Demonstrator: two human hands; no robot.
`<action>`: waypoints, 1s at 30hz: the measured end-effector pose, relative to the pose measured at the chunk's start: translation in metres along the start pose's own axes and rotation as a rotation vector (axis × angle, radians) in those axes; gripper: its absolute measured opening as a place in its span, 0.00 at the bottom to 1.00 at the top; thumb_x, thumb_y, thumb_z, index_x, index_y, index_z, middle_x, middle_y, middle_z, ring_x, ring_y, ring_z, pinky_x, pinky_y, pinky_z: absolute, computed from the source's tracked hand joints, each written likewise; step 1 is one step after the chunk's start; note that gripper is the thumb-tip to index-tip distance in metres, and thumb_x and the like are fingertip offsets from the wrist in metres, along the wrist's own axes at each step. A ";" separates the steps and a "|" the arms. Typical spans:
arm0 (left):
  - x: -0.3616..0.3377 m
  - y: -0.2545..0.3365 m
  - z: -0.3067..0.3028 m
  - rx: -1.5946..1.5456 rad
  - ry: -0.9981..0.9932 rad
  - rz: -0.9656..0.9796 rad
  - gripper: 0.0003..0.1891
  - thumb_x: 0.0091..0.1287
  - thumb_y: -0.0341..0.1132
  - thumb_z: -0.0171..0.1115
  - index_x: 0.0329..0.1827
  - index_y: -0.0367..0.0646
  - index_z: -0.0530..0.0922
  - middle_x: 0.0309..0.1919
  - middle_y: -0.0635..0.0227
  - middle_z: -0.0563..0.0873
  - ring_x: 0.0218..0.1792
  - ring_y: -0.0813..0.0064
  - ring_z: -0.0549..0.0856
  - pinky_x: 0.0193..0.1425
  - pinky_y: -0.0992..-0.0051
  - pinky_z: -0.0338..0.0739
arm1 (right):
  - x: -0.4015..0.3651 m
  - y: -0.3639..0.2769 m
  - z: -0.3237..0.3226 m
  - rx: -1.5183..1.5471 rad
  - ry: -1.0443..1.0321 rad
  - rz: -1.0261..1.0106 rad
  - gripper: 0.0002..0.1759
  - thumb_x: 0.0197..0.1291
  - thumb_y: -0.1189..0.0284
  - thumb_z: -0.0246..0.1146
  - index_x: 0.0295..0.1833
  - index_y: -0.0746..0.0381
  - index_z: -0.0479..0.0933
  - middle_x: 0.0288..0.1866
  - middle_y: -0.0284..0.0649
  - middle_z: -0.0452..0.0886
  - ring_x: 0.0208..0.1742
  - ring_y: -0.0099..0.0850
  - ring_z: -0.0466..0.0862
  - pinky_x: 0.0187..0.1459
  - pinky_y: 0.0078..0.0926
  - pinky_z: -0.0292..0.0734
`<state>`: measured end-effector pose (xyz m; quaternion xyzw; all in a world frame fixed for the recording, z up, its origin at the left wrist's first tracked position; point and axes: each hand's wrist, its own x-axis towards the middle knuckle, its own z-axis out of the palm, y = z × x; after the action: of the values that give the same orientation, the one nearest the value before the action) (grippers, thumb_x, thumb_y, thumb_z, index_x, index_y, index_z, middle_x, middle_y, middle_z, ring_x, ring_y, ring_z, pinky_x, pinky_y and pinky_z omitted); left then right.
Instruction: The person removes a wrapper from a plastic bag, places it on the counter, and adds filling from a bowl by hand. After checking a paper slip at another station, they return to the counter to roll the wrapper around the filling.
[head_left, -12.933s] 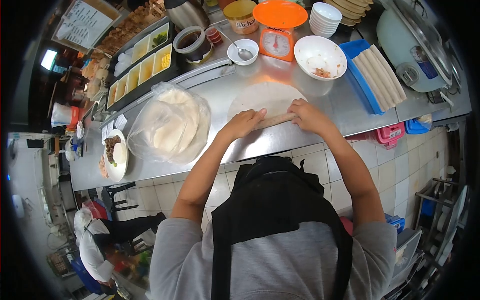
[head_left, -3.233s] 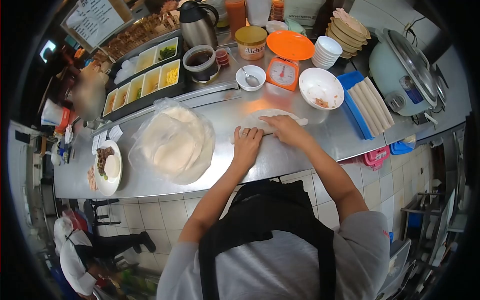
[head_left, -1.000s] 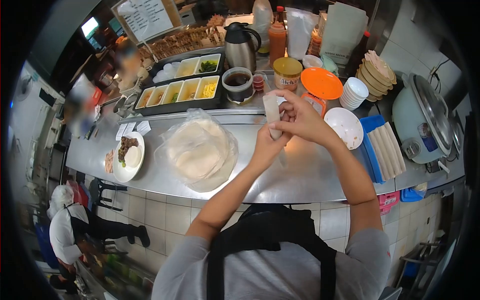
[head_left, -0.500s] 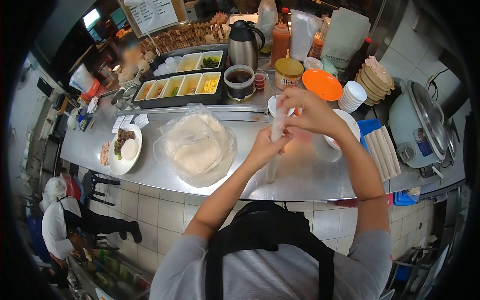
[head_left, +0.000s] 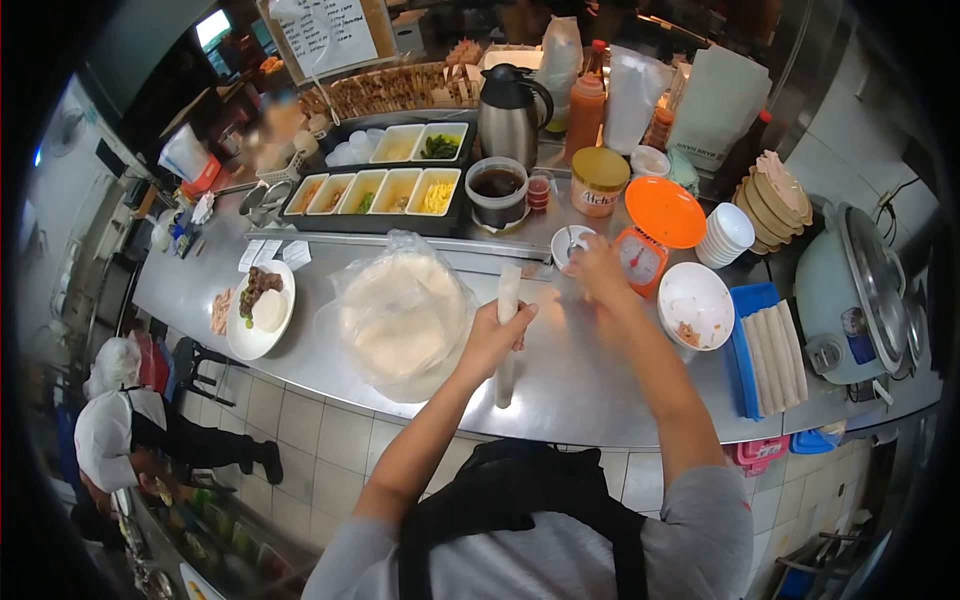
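The steel counter (head_left: 585, 395) runs across the whole view. At its right end stands a pale green rice cooker (head_left: 850, 300). Its label is too small to read.

A clear plastic bag of round wrappers (head_left: 400, 312) lies left of centre. Behind it is a black tray of condiment tubs (head_left: 385, 188). A blue tray (head_left: 742, 372) near the cooker holds finished rolls (head_left: 775, 345) laid side by side.

An orange scale (head_left: 650, 240) stands just beside a white bowl (head_left: 695, 305) with scraps of filling. A tan-lidded jar (head_left: 599, 185) carries a label that seems to read "Atchara" (only "Atcha" is clear). The handwritten board (head_left: 325, 35) at the back cannot be read.

The left hand (head_left: 495, 338) is clenched around a rolled wrapper (head_left: 510, 285). It holds the roll upright above the counter's front part, to the right of the bag.

The right hand (head_left: 598, 272) reaches to a small white bowl (head_left: 570, 240) with a spoon in it. Its fingers are at the rim, and I cannot tell whether they grasp anything.
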<state>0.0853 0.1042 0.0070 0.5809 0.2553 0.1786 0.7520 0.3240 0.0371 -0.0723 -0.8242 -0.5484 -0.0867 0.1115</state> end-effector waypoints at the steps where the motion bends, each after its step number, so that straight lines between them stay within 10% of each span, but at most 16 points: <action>1: 0.003 -0.001 0.000 0.010 -0.010 -0.007 0.12 0.64 0.38 0.63 0.33 0.39 0.73 0.16 0.76 0.71 0.16 0.85 0.70 0.23 0.81 0.69 | 0.004 0.001 -0.011 0.192 0.071 0.044 0.13 0.53 0.60 0.65 0.36 0.58 0.84 0.58 0.44 0.72 0.61 0.41 0.68 0.59 0.46 0.62; 5: 0.012 0.000 0.007 0.064 -0.038 -0.022 0.12 0.64 0.39 0.63 0.33 0.39 0.73 0.16 0.76 0.71 0.17 0.85 0.71 0.23 0.82 0.69 | 0.021 -0.013 -0.064 0.999 0.237 0.144 0.10 0.52 0.67 0.67 0.34 0.62 0.83 0.54 0.43 0.73 0.56 0.39 0.72 0.58 0.34 0.64; 11: 0.017 0.006 0.027 0.192 -0.033 0.063 0.11 0.62 0.38 0.63 0.32 0.38 0.75 0.18 0.72 0.76 0.19 0.82 0.75 0.24 0.78 0.71 | -0.009 -0.073 -0.142 0.629 0.193 -0.205 0.12 0.51 0.64 0.69 0.32 0.63 0.82 0.50 0.42 0.76 0.51 0.39 0.75 0.51 0.34 0.69; 18: 0.012 0.001 0.042 0.638 0.176 0.468 0.12 0.61 0.38 0.62 0.35 0.36 0.76 0.24 0.52 0.82 0.20 0.64 0.78 0.29 0.63 0.72 | -0.033 -0.083 -0.166 0.750 0.084 -0.012 0.11 0.50 0.66 0.68 0.31 0.63 0.82 0.53 0.40 0.75 0.57 0.35 0.71 0.57 0.31 0.65; 21: 0.004 0.006 0.032 0.540 -0.062 0.559 0.12 0.61 0.38 0.63 0.36 0.37 0.75 0.23 0.59 0.81 0.18 0.70 0.78 0.26 0.69 0.72 | -0.042 -0.072 -0.181 0.706 0.102 -0.083 0.10 0.47 0.68 0.70 0.32 0.62 0.82 0.52 0.39 0.77 0.57 0.34 0.72 0.57 0.29 0.66; 23: 0.010 0.019 0.021 0.167 -0.577 -0.004 0.13 0.62 0.39 0.64 0.38 0.40 0.73 0.24 0.67 0.78 0.19 0.78 0.76 0.26 0.76 0.72 | -0.055 -0.063 -0.181 0.808 0.022 -0.164 0.11 0.47 0.67 0.71 0.32 0.63 0.81 0.53 0.39 0.76 0.55 0.35 0.73 0.56 0.30 0.67; 26: -0.003 0.028 0.025 -0.068 -0.757 -0.024 0.13 0.62 0.41 0.65 0.37 0.43 0.71 0.23 0.73 0.76 0.22 0.81 0.76 0.29 0.79 0.71 | -0.053 -0.064 -0.200 0.794 -0.029 -0.245 0.13 0.46 0.68 0.71 0.35 0.64 0.79 0.54 0.39 0.75 0.56 0.36 0.73 0.56 0.32 0.68; 30: -0.024 0.024 0.044 0.017 -0.352 0.280 0.10 0.62 0.37 0.65 0.35 0.43 0.72 0.25 0.73 0.76 0.26 0.84 0.75 0.29 0.82 0.69 | -0.061 -0.081 -0.206 0.790 -0.007 -0.200 0.12 0.46 0.72 0.70 0.38 0.62 0.80 0.56 0.37 0.74 0.62 0.34 0.69 0.59 0.32 0.65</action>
<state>0.0926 0.0628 0.0429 0.6392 0.0385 0.1750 0.7478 0.2221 -0.0439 0.1167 -0.6609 -0.6172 0.1230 0.4088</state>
